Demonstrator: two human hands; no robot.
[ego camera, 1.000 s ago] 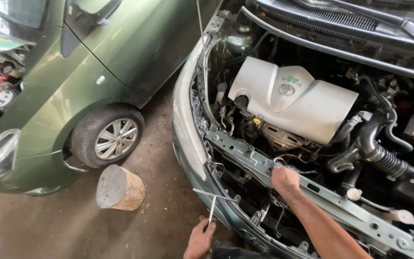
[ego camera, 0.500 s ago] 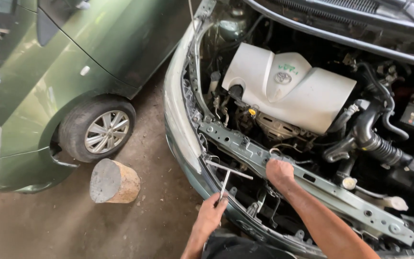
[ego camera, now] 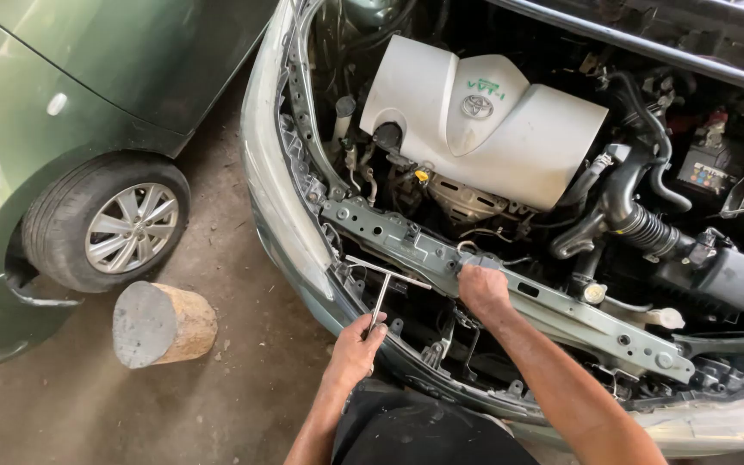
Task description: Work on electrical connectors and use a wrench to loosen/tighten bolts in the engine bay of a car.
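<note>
Left hand [ego camera: 356, 344] is gripping the T-handle wrench [ego camera: 382, 288] low on its shaft, at the car's front edge. Rigid steel, probably light; crossbar is likely the best hold. Right hand [ego camera: 482, 291] is closing on the radiator support [ego camera: 561, 310]. Engine cover [ego camera: 484, 120] is sitting behind.

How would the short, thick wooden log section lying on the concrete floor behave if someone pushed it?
The short wooden log section lies on its curved side, so a sideways push would probably roll it across the concrete floor. It looks solid and thick, so likely heavy for its size and stiff. Its rough bark should give a good grip rather than slip.
</note>
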